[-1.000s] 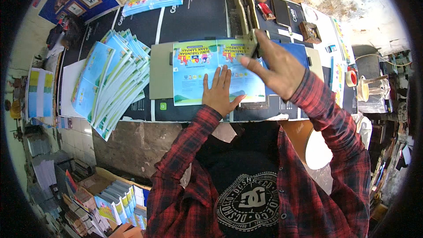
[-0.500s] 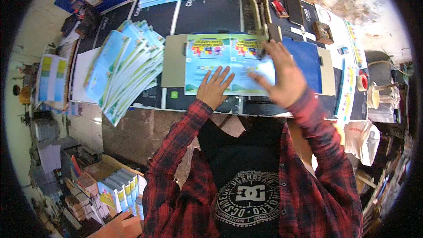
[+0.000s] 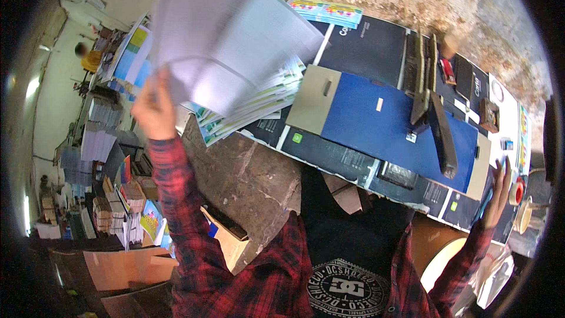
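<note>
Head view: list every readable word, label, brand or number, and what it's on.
Wording not copied; lettering by place:
Black shirt: large white lettering, readable.
Black table covering: white print, partly readable.
Printed sheets along the far edge: too blurred.
Green square label: too small.
Pale sheet in the left hand: no readable text.

A dark lever (image 3: 440, 135) obstructs the open blue board (image 3: 353, 106).

The large white paper sheet (image 3: 235, 29) in the left hand (image 3: 155, 106) is motion-blurred and hides much of the fanned blue-and-green printed sheets (image 3: 253, 106); what the right hand (image 3: 499, 194) touches is unclear.
</note>
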A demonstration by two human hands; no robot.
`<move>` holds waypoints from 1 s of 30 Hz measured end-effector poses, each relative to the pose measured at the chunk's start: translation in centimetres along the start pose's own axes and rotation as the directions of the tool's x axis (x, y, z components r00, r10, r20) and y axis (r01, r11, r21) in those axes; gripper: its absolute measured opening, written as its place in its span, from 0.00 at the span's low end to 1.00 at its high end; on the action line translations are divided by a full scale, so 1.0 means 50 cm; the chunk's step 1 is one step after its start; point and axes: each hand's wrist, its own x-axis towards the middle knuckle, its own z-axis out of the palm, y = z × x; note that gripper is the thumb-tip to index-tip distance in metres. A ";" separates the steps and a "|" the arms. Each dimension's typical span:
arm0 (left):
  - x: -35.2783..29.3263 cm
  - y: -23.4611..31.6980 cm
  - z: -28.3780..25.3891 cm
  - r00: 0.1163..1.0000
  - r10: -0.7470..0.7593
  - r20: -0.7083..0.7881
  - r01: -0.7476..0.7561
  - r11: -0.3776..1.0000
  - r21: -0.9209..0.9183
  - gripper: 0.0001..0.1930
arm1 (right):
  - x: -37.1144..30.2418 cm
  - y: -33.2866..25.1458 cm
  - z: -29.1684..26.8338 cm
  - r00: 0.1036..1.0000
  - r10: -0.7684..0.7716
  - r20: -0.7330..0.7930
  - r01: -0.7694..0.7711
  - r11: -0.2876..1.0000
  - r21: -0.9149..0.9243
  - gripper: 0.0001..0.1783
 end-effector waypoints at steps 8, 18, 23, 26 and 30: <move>0.026 -0.167 0.099 0.966 0.256 -0.044 -0.241 0.944 0.225 0.21 | -0.144 0.154 0.053 0.975 0.168 0.144 -0.152 0.982 -0.116 0.29; -0.153 -0.308 0.365 0.959 -0.282 -0.017 0.238 0.774 0.586 0.33 | -0.277 0.034 0.319 0.795 0.089 0.600 0.114 0.950 -0.291 0.14; -0.113 -0.605 0.325 0.620 -0.777 -0.112 0.734 0.523 0.433 0.36 | -0.276 0.063 0.345 0.846 0.161 0.508 0.038 0.933 -0.359 0.12; -0.099 -0.589 0.361 0.668 -0.744 -0.018 0.676 0.597 0.431 0.36 | -0.275 0.090 0.351 0.860 0.199 0.470 0.005 0.918 -0.397 0.13; -0.048 -0.518 0.420 0.792 -0.589 -0.159 0.568 0.617 0.546 0.34 | -0.263 0.086 0.355 0.855 0.231 0.465 0.001 0.895 -0.445 0.13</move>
